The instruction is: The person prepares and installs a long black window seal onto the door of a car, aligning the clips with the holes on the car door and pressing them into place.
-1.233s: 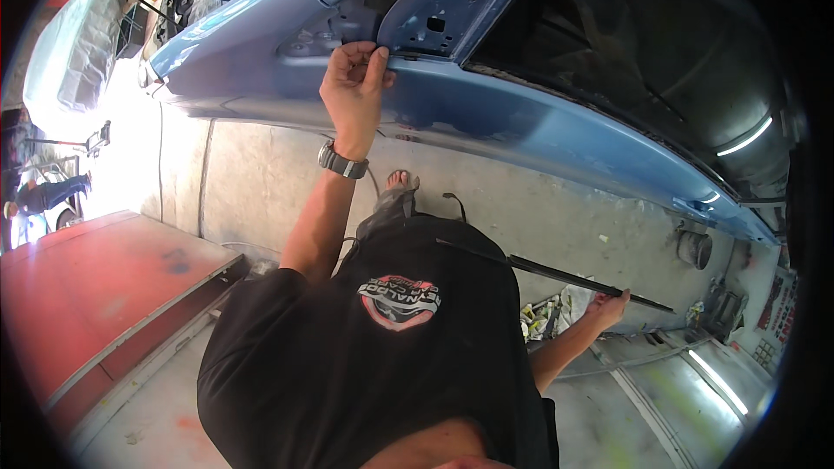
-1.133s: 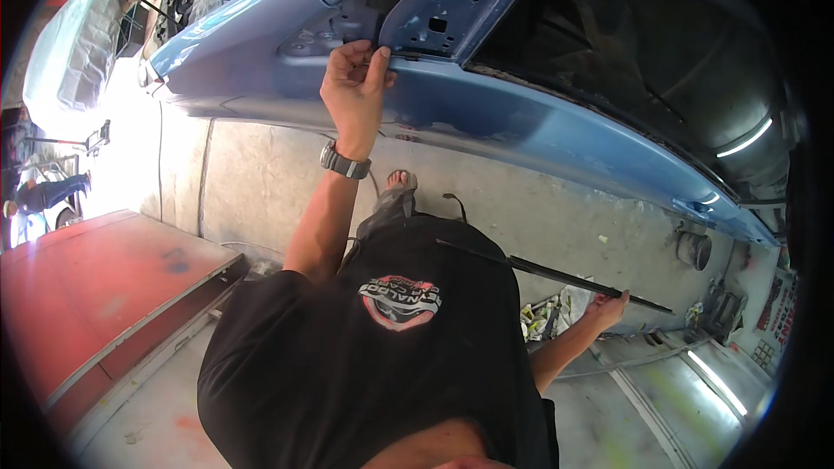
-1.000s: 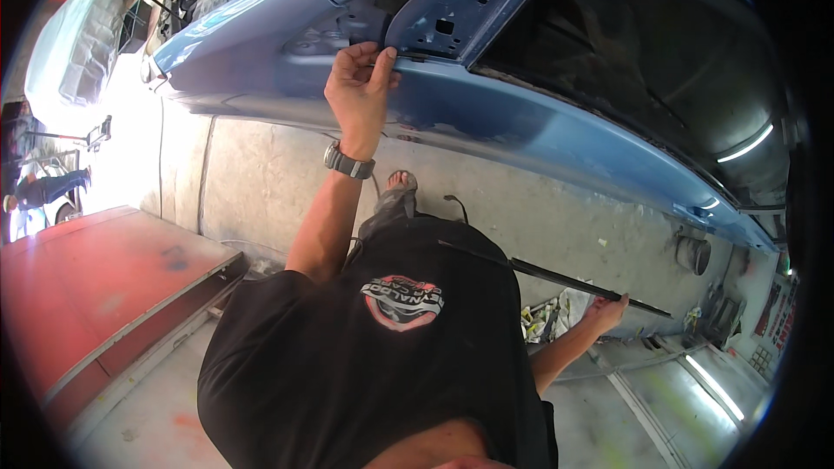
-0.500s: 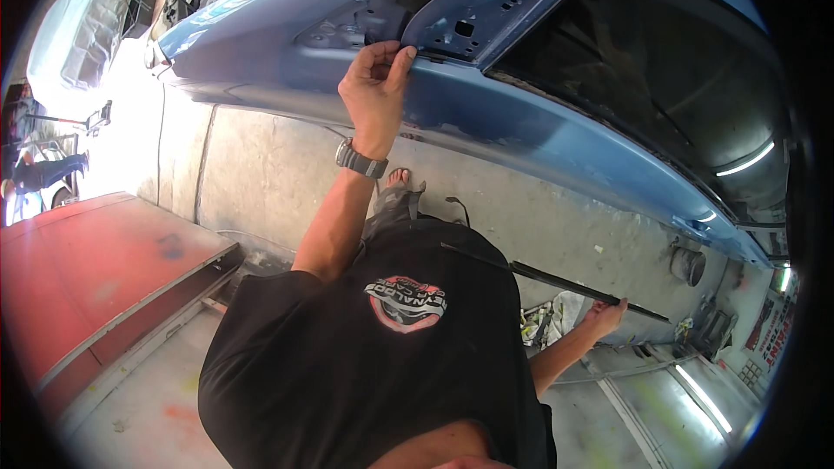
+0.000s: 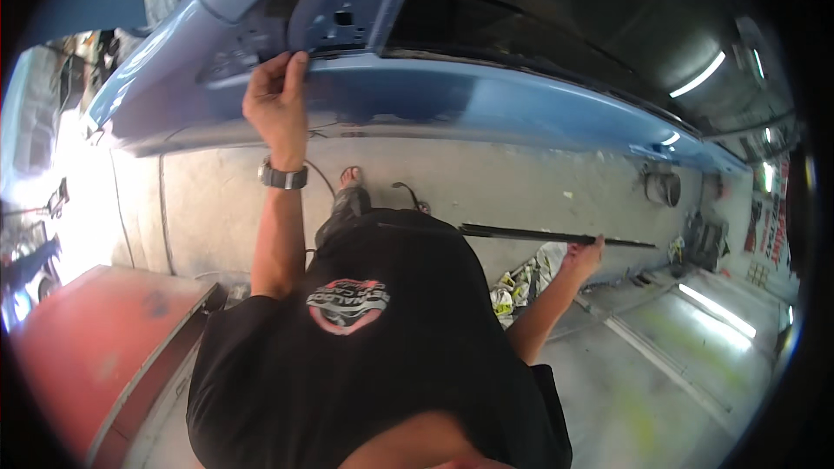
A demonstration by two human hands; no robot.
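Observation:
My left hand [image 5: 280,104], with a dark watch at the wrist, reaches up to the blue car door [image 5: 408,95]. Its thumb and fingers close together at the door's upper edge, just below the bare triangular panel [image 5: 334,17] with holes in it. Whatever lies between the fingertips is too small to make out. Low at the right, my right hand [image 5: 585,259] grips a long, thin black trim strip [image 5: 521,233] near one end. The strip lies almost level, its other end reaching over the front of my black shirt.
A dark window [image 5: 556,17] stretches above the door. Concrete floor [image 5: 486,169] runs beneath the car, with a dark bucket-like container [image 5: 663,188] at the right. A red panel [image 5: 95,339] stands at the left. Crumpled plastic sheeting [image 5: 530,278] lies by my right forearm.
My view has swung so that the car and my left hand appear farther left. The left hand keeps its place at the door edge. The strip, still in my right hand, lies more level.

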